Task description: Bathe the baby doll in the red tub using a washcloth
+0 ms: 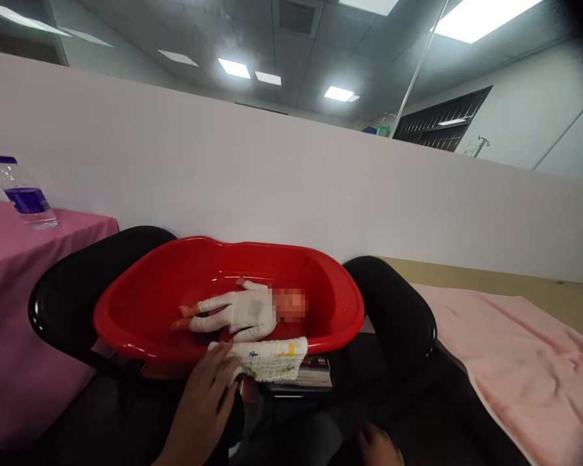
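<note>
A red plastic tub (150, 285) sits across the arms of a black chair (63, 298). Inside it lies a baby doll (238, 314) in a white suit, on its back, legs pointing left. A folded white cloth with small prints (272, 357) hangs over the tub's near rim. My left hand (208, 395) reaches up from below, its fingertips touching the cloth's left end. Only part of my right hand (376, 446) shows at the bottom edge, holding nothing that I can see.
A pink-covered table (10, 310) stands at the left with a clear water bottle (25, 194) on it. A pink towel (525, 356) is spread on the surface at right. A white partition wall (291, 188) runs behind the tub. A dark flat object (311, 375) lies under the cloth.
</note>
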Demonstrator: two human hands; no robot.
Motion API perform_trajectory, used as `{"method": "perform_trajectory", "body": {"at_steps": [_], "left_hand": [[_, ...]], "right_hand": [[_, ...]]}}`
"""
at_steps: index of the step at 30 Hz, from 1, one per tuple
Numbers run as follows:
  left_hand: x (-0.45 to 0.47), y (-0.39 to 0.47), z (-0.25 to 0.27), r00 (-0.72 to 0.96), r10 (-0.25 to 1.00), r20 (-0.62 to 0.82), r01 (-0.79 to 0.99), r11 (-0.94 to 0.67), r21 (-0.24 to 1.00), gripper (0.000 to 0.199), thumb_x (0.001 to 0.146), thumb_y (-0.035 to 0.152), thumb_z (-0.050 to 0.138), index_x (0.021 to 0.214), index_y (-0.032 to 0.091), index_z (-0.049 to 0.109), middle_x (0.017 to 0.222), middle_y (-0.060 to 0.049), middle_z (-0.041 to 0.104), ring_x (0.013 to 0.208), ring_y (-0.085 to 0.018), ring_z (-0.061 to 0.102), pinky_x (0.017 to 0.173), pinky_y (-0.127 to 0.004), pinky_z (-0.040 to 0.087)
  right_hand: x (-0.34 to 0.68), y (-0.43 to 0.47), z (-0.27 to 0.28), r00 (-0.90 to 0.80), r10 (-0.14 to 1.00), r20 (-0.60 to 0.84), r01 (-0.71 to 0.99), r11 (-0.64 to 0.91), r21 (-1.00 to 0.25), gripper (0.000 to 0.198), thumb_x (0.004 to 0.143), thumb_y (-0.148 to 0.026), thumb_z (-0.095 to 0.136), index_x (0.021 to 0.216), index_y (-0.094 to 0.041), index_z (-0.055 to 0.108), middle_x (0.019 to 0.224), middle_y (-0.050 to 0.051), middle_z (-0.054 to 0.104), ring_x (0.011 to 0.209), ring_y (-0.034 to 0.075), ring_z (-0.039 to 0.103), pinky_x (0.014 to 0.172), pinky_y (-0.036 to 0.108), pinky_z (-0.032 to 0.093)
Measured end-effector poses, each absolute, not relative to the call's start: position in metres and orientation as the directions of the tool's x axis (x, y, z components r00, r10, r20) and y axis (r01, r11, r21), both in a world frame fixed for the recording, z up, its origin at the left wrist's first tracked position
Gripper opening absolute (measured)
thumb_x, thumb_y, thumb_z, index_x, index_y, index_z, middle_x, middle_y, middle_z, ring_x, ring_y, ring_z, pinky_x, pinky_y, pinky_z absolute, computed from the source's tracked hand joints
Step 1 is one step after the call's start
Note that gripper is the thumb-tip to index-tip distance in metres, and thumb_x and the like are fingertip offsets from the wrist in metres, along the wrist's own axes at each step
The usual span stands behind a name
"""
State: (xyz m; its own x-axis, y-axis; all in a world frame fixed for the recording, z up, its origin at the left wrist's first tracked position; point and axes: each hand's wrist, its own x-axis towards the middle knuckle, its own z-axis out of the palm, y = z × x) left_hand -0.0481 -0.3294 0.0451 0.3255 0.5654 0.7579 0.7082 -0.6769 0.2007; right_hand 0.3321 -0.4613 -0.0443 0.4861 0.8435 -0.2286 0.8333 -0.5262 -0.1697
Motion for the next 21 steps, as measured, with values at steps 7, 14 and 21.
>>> {"method": "perform_trajectory", "body": {"at_steps": [7,14,21], "left_hand": [[-0.066,-0.333,0.050,-0.237,0.901,0.363,0.579,-0.169,0.797,0.044,0.091,0.054,0.058,0.115,0.018,0.065,0.100,-0.009,0.071,0.091,-0.027,0.069,0.082,-0.041,0.058],[-0.079,-0.333,0.053,-0.153,0.941,0.300,0.560,-0.168,0.811,0.042,0.094,0.049,0.055,0.121,0.020,0.069,0.117,-0.008,0.075,0.107,-0.026,0.069,0.099,-0.041,0.051],[-0.087,-0.331,0.054,-0.018,0.949,0.315,0.579,-0.247,0.777,0.038,0.092,0.044,0.060,0.121,0.022,0.070,0.112,-0.004,0.077,0.101,-0.024,0.071,0.098,-0.041,0.050]], "right_hand": [[0.339,-0.468,-0.053,0.505,0.834,-0.225,0.836,-0.537,-0.114,0.040,0.100,-0.026,0.033,0.108,-0.021,0.071,0.114,0.010,0.075,0.111,0.025,0.069,0.093,0.035,0.048],[0.338,-0.470,-0.043,0.536,0.802,-0.264,0.816,-0.573,-0.082,0.041,0.101,-0.029,0.033,0.115,-0.021,0.071,0.123,0.010,0.073,0.117,0.027,0.067,0.095,0.037,0.048],[0.339,-0.470,-0.044,0.531,0.803,-0.271,0.822,-0.565,-0.064,0.040,0.102,-0.029,0.036,0.120,-0.019,0.070,0.126,0.011,0.072,0.118,0.027,0.067,0.095,0.035,0.049]]}}
